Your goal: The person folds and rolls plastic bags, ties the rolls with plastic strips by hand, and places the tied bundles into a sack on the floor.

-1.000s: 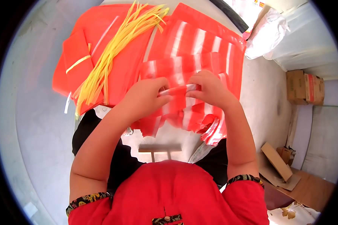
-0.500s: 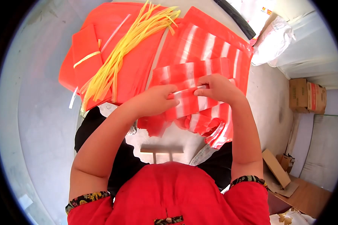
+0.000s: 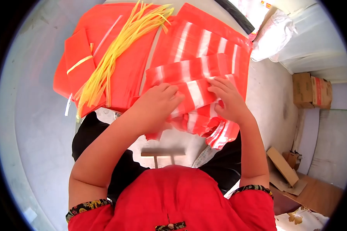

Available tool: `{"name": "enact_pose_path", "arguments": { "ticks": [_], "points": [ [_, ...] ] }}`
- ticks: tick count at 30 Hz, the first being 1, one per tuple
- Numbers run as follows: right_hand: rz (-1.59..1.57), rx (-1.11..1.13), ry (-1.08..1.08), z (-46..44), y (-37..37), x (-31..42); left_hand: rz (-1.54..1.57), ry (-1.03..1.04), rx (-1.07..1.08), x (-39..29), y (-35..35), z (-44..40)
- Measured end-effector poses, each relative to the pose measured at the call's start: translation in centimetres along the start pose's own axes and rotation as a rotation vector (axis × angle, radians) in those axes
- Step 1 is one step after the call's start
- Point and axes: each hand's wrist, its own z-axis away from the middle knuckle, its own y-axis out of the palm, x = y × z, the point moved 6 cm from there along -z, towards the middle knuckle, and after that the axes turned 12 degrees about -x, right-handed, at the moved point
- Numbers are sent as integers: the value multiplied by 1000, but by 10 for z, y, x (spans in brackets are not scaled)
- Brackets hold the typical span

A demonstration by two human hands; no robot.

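Striped plastic (image 3: 194, 92), right of the yellow strips (image 3: 117, 57), has been laid flatter since the earlier frame, its edge released by the right hand (image 3: 231, 100), whose fingers are spread open; whether it is gripped by the left hand (image 3: 165, 102) cannot be told. Folding seems under way; even pressing appears called for. Red sheets (image 3: 90, 21) are crossed by the strips.

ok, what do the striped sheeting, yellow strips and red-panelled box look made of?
Striped sheeting: likely thin plastic film, glossy; sharp creases, bright highlights.
Yellow strips: probably plastic ribbon, slight sheen; flat and narrow, though fibre isn't ruled out.
Red-panelled box: looks like cardboard, matt brown with printing.
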Motion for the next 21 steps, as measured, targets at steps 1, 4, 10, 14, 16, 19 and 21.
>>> {"name": "enact_pose_path", "arguments": {
  "ticks": [1,4,10,14,16,19,21],
  "points": [
    [77,-5,4,5,0,-7,-7,-13,5,0,0,0],
    [106,0,24,8,2,-16,-88,-39,39,0,7,0],
    [100,44,-16,-3,-9,-23,-76,-112,-29,11,10,3],
    [51,131,217,-19,-26,-37,113,-270,83,7,-9,-6],
    [15,186,337,-37,-37,-39,210,-425,83,10,-31,-13],
    [75,-86,328,-53,-36,-60,224,-482,-205,43,-33,-15],
    [134,-374,143,-61,-42,-55,32,-415,-379,46,-47,-14]
  ]
}}
